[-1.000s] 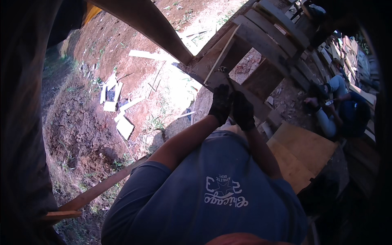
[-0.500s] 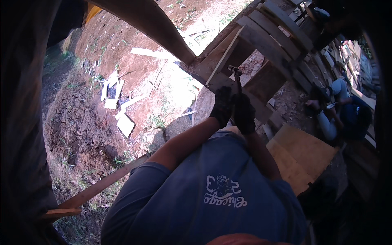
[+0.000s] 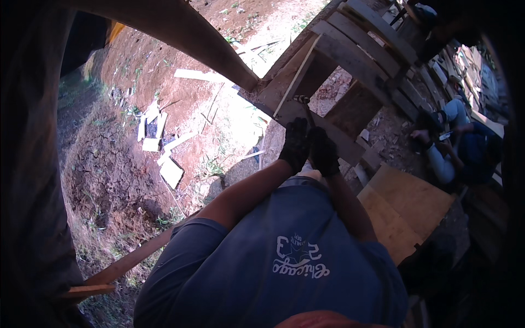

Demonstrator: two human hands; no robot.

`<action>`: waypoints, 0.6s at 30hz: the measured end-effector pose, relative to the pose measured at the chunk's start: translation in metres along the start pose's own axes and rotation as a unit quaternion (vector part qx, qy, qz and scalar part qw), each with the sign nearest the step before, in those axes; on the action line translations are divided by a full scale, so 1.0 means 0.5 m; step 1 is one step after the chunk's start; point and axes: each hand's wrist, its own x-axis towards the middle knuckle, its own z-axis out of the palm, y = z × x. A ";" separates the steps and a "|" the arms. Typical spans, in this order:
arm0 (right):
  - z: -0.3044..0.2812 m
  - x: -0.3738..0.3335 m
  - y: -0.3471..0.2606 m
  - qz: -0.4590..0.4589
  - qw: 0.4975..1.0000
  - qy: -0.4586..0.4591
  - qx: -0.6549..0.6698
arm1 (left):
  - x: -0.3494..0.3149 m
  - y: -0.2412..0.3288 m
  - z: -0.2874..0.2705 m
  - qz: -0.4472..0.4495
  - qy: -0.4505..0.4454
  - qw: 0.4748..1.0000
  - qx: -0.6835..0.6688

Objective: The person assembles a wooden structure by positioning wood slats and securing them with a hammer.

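Note:
My right hand, in a black glove, is closed round the handle of a hammer. The hammer's metal head is over a wide brown board. Close beside it, my left hand wears the same kind of dark glove. Its fingers look bent and pressed together at the board's near edge; whatever they hold is hidden in shadow. A thin pale wood strip runs across the timber just beyond both hands.
A thick beam slants in from the upper left. Several planks lie at upper right. A plywood sheet rests to my right, below a seated person. Wood scraps litter the sloping dirt at left.
The hammer head has swung left and slightly down toward the thin strip, tilting the handle. Both gloved hands stay close together in nearly the same place.

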 end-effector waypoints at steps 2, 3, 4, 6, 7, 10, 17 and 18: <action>0.008 -0.002 0.010 0.010 0.995 -0.017 0.102 | -0.001 0.002 0.009 -0.038 -0.022 0.998 -0.050; -0.033 0.030 0.009 0.026 0.985 -0.003 0.173 | -0.003 -0.006 0.011 -0.065 -0.024 0.995 -0.069; -0.073 0.054 0.004 0.046 0.969 0.008 0.241 | -0.008 -0.009 0.010 -0.058 -0.020 0.997 -0.045; -0.114 0.064 -0.010 0.068 0.976 0.015 0.206 | -0.023 0.001 0.007 -0.041 -0.019 0.999 -0.004; -0.121 0.065 -0.012 0.080 0.979 0.020 0.188 | -0.023 0.003 0.007 -0.052 -0.047 0.998 0.005; -0.026 0.014 -0.004 0.023 0.994 -0.074 0.080 | -0.004 0.010 0.000 -0.050 -0.090 0.994 0.029; -0.065 0.037 -0.003 0.027 0.992 -0.012 0.121 | -0.024 0.004 0.015 -0.067 -0.071 0.995 0.005; -0.072 0.035 -0.012 0.037 0.997 -0.034 0.064 | -0.020 0.005 0.012 -0.063 -0.086 0.994 0.023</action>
